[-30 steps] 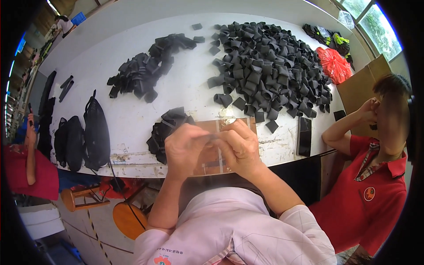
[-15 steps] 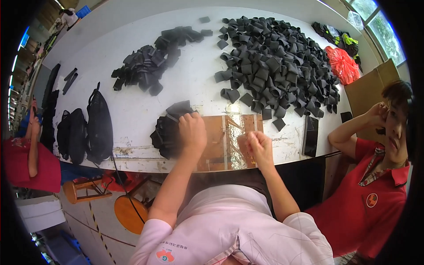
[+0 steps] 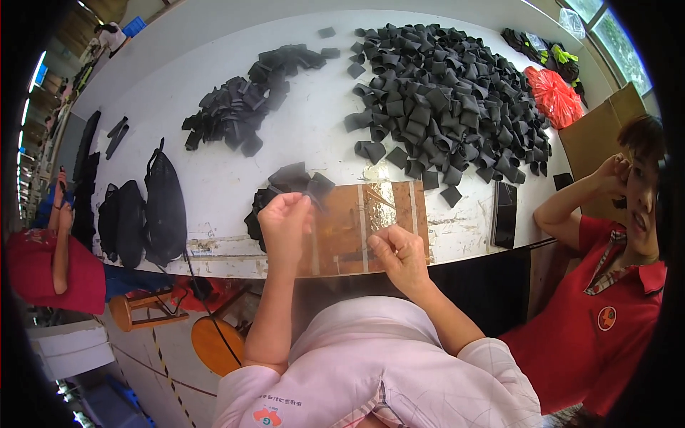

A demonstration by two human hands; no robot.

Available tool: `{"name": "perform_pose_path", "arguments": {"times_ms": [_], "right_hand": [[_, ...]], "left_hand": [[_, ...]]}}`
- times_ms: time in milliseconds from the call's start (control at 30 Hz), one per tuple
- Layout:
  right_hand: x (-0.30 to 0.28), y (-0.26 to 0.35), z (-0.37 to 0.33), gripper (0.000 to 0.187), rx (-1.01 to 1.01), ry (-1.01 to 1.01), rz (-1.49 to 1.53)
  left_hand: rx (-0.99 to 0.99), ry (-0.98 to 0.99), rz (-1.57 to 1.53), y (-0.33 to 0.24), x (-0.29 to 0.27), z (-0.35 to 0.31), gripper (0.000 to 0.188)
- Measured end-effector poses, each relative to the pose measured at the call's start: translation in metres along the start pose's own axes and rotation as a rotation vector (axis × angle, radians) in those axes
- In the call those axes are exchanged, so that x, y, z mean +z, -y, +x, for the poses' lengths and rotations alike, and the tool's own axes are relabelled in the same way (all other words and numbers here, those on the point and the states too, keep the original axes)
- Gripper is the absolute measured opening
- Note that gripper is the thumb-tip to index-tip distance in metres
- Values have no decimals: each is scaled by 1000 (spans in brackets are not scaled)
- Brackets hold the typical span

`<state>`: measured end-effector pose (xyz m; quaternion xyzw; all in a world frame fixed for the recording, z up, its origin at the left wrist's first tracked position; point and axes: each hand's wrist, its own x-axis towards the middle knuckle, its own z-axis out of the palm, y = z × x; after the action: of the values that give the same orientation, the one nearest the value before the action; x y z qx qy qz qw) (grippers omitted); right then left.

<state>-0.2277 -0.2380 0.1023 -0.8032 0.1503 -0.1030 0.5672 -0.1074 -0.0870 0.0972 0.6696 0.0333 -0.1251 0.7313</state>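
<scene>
While the left hand (image 3: 284,222), just left of the frame's centre, pinches a blurred dark piece (image 3: 316,203) between thumb and fingertips, beside a small black pile (image 3: 287,175), the right hand (image 3: 403,260) curls narrowly over the brown board (image 3: 339,242), right of centre; whether it holds anything cannot be told; a large black heap (image 3: 442,100) spreads across the upper right of the frame.

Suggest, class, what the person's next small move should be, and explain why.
Probably bring the left hand across toward the right hand: a blurred dark sliver, perhaps a black piece, shows at the left fingers, near the small black pile, while the right hand waits curled over the brown board.
</scene>
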Motion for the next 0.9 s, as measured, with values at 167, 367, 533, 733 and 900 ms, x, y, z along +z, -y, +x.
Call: {"name": "perform_pose_path", "arguments": {"times_ms": [167, 367, 533, 733, 900], "right_hand": [[-1, 34, -9, 13, -363, -39, -136], [11, 29, -5, 19, -481, -182, 32], [10, 17, -3, 11, -584, -245, -346], [14, 1, 1, 14, -458, -407, -407], [11, -2, -5, 10, -113, -99, 249]], "left_hand": [[-102, 225, -172, -10, 4, -38, 8], [29, 290, 18, -15, 16, -71, 8], [454, 140, 386, 8, 38, -72, 4], [-146, 252, -424, 13, 30, -56, 23], [-357, 505, -743, -1, 24, -63, 26]]}}
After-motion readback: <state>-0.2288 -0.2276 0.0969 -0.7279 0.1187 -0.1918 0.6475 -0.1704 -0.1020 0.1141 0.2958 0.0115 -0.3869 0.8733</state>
